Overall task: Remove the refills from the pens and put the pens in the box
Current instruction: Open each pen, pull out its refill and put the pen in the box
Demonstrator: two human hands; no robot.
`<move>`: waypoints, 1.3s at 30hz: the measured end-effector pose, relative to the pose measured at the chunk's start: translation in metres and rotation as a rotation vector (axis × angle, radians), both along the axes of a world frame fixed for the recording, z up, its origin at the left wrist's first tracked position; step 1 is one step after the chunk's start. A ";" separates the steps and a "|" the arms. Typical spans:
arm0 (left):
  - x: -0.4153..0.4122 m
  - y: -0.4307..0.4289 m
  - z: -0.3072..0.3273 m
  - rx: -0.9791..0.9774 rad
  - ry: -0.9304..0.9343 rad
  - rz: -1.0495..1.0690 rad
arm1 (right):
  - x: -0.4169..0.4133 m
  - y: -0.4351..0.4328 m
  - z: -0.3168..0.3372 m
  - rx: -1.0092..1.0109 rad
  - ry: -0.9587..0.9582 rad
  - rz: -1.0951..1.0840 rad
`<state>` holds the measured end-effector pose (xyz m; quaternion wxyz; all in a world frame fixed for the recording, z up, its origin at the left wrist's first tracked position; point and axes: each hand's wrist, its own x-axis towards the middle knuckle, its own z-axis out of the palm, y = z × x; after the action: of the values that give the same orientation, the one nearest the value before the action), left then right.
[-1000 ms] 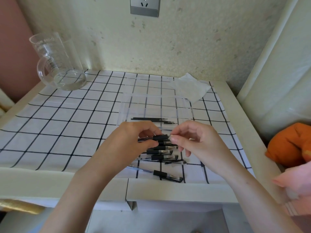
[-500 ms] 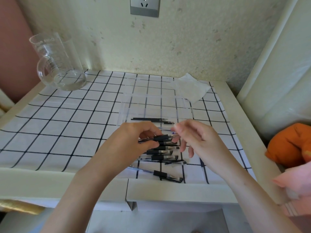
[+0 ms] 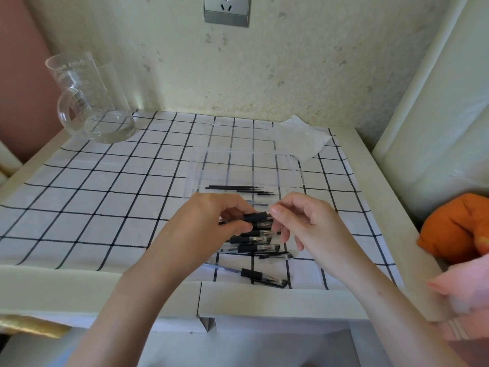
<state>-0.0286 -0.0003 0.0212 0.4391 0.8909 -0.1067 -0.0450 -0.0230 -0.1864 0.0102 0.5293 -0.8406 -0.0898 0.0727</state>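
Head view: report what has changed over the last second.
The right hand, which pinched the tip of the pen, has lifted slightly up off it; whether it holds anything is unclear. The left hand still grips that pen. The refills in the box, the loose pens and the glass jug stayed put.
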 end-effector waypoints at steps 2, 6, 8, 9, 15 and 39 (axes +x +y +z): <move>0.000 0.001 0.000 -0.010 0.012 0.004 | -0.001 -0.001 0.002 0.000 -0.006 0.007; 0.000 0.001 0.000 0.011 0.033 -0.018 | -0.002 -0.001 0.004 -0.010 -0.003 0.007; -0.001 0.000 0.000 0.017 0.038 -0.023 | -0.002 0.000 0.004 -0.021 -0.002 -0.003; -0.001 0.000 0.000 0.022 0.039 -0.025 | -0.002 0.000 0.004 -0.032 0.001 -0.008; 0.001 0.002 -0.001 -0.010 0.003 0.054 | -0.001 -0.008 0.006 -0.078 0.000 -0.013; -0.001 0.010 0.001 0.092 0.014 0.116 | -0.009 -0.022 -0.006 -0.571 -0.017 0.195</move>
<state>-0.0298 0.0099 0.0220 0.4002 0.9145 -0.0496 -0.0307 -0.0322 -0.2083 0.0041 0.2612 -0.9434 -0.1505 0.1383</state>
